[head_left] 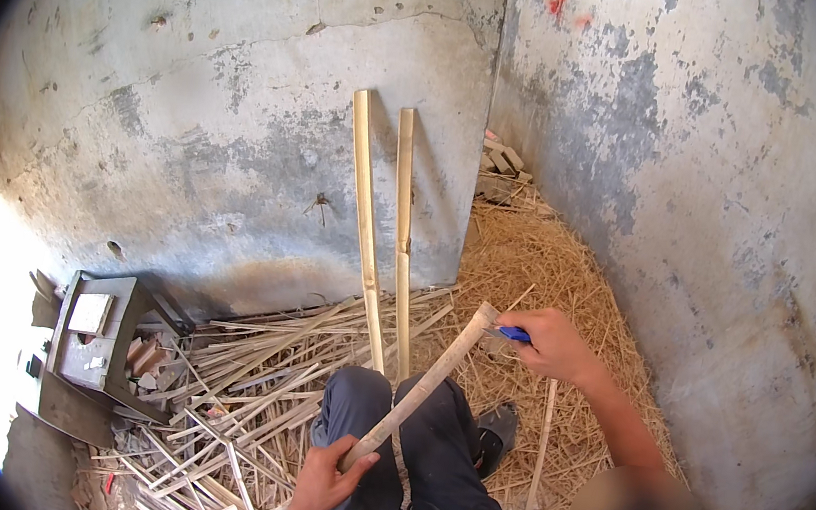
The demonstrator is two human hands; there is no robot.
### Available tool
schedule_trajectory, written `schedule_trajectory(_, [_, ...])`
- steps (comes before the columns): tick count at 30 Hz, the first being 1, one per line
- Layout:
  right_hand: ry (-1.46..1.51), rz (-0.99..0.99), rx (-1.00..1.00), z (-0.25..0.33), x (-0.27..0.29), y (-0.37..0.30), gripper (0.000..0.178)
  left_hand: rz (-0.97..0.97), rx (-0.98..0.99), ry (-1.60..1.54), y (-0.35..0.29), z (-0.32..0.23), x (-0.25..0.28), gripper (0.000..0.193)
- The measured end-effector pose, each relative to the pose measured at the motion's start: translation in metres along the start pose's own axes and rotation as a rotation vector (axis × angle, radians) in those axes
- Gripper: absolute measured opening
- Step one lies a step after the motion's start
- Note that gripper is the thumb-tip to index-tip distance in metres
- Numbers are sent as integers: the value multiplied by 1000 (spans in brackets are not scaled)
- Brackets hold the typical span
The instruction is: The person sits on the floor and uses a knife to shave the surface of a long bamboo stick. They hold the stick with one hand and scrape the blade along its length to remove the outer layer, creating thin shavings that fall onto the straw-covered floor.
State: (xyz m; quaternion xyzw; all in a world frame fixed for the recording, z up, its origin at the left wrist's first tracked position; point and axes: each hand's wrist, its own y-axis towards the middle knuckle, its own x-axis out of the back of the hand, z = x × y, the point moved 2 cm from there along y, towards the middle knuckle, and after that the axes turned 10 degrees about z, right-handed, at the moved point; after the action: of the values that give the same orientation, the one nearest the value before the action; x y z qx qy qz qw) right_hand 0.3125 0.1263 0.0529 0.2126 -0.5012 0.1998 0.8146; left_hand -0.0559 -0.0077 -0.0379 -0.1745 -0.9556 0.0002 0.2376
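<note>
A long bamboo pole slants across my lap, its far end raised in front of my knees. My left hand is wrapped round its lower part, close to my left thigh. In my right hand is a small blue-handled knife, held right at the pole's far end. Its grey metal part meets the bamboo there, though most of the blade is too small to make out. Behind the pole, two split bamboo lengths, a left one and a right one, lean upright against the wall.
Thin bamboo strips lie heaped on the floor at left. Straw-like shavings pile against the right wall. A worn wooden stool-like frame stands at far left beside broken bricks. A thin stick stands right of my legs.
</note>
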Motion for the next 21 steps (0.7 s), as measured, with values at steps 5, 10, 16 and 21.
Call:
schedule_trajectory(5, [-147,-235,-168,20,-21,-1,20,-49,21,12,4,-8,-11,37])
schedule_trajectory(10, [-194,-336,-118,14,-31,2,16,-21,20,14,5,-6,-8,35])
schedule_trajectory(16, [-144,-196,56,-2,-25,0,23,120,44,-36,2,15,9,34])
schedule_trajectory(21, [19,-51,71,2,-12,-3,32,269,54,-230,-7,41,37,30])
